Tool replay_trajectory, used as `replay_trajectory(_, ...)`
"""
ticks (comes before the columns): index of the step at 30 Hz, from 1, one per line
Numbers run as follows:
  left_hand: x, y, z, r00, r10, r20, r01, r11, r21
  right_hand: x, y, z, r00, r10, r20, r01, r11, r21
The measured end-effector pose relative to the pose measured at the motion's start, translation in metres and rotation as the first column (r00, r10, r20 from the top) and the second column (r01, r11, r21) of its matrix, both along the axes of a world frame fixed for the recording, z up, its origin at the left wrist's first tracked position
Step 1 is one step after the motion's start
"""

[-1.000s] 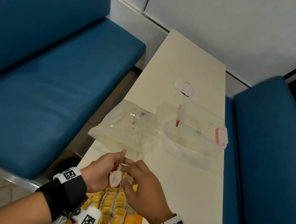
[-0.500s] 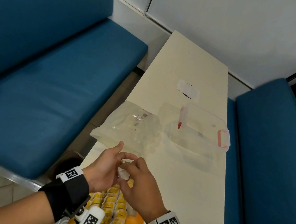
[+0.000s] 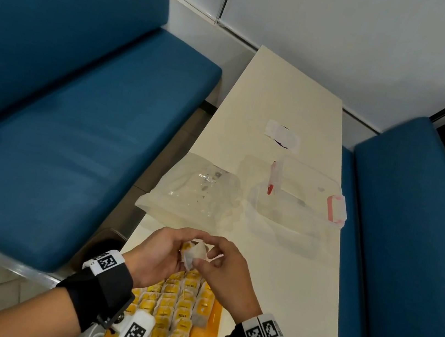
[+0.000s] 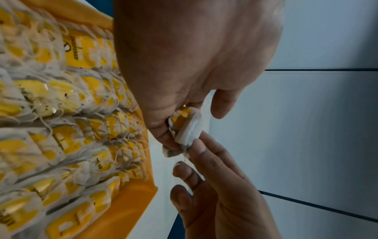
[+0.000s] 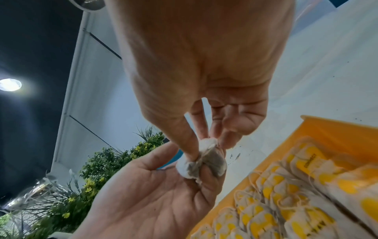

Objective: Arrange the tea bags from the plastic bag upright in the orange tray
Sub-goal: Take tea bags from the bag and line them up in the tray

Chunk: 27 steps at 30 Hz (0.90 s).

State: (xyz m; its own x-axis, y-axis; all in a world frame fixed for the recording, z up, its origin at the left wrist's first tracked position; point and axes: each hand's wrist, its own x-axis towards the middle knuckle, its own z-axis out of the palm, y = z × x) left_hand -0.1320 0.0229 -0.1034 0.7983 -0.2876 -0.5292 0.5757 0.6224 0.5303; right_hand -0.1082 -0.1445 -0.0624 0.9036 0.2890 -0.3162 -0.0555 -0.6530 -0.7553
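Observation:
Both hands hold one crumpled white tea bag (image 3: pixel 196 252) just above the far end of the orange tray (image 3: pixel 213 329). My left hand (image 3: pixel 185 245) cups it from the left, with its yellow tag (image 4: pixel 182 116) against the fingers. My right hand (image 3: pixel 203 260) pinches the pouch (image 5: pixel 206 159) with thumb and fingertips. The tray (image 4: pixel 131 208) holds several rows of upright yellow-tagged tea bags (image 3: pixel 180 306). The clear plastic bag (image 3: pixel 194 193) lies flat on the table beyond the hands; whether anything is in it I cannot tell.
A clear lidded box with pink latches (image 3: pixel 299 208) stands right of the bag. A white label (image 3: pixel 282 134) is stuck farther back on the cream table (image 3: pixel 269 290). Blue benches (image 3: pixel 62 130) flank the narrow table on both sides.
The hands stay together over the tray's far end. The tea bag has been turned and squeezed between the fingers, and the left fingers have closed over it.

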Motion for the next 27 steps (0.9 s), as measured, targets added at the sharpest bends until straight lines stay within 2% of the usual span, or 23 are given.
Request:
replay_trajectory(2, 0.000, 0.000, 0.000, 1.000, 0.013, -0.006, -0.013, 1.000, -0.011, 0.002, 0.000, -0.002, 1.000, -0.014, -0.024, 0.014, 1.000, -0.009)
replay_trajectory(5, -0.002, -0.001, 0.002, 0.999, -0.020, 0.035, 0.017, 0.996, 0.083, 0.004, 0.002, -0.002, 0.998, -0.038, -0.046, 0.039, 0.999, 0.003)
replay_trajectory(9, -0.003, 0.000, 0.000, 0.995, -0.073, 0.072, 0.057, 0.976, 0.212, 0.007, -0.001, 0.001, 0.994, -0.101, -0.033, 0.104, 0.987, 0.123)
replay_trajectory(13, -0.004, 0.002, 0.003, 0.996, -0.082, 0.040, 0.074, 0.981, 0.181, 0.007, -0.006, 0.016, 0.998, 0.014, -0.058, 0.001, 0.969, 0.245)
replay_trajectory(15, -0.003, 0.002, 0.005, 0.997, -0.073, 0.025, 0.069, 0.989, 0.129, 0.008, -0.009, 0.017, 0.997, 0.070, 0.028, -0.074, 0.973, 0.217)
replay_trajectory(18, -0.002, 0.002, 0.009, 0.993, -0.117, 0.029, 0.112, 0.986, 0.127, 0.008, -0.012, 0.015, 0.977, 0.111, 0.182, -0.142, 0.975, 0.168)
replay_trajectory(23, -0.004, 0.004, 0.010, 0.992, -0.123, 0.019, 0.121, 0.989, 0.091, 0.013, -0.013, 0.025, 0.960, 0.108, 0.259, -0.149, 0.979, 0.142)
replay_trajectory(27, -0.005, 0.012, 0.000, 0.997, -0.078, -0.027, 0.081, 0.985, 0.150, 0.022, -0.022, 0.039, 0.940, 0.136, 0.314, -0.145, 0.989, 0.007)
